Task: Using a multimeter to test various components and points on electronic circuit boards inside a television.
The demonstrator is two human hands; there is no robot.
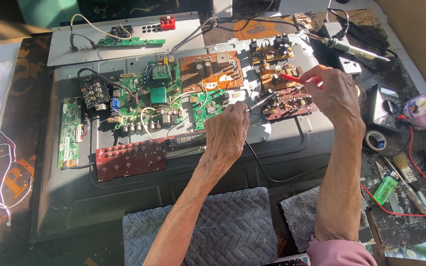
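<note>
Two meter probes are being held to a circuit board.

The black probe (261,102) is pinched in the left hand (227,132), the red probe (292,78) in the right hand (335,93), both tips at the brown board (292,104); steadiness is judged necessary next.

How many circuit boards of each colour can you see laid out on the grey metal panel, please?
Green circuit boards: 3, a narrow one at the left edge, a large one and a small one.
Brown and orange circuit boards: 5, namely and.
Total: 8. The right-hand cluster is crowded, so that count is approximate.
</note>
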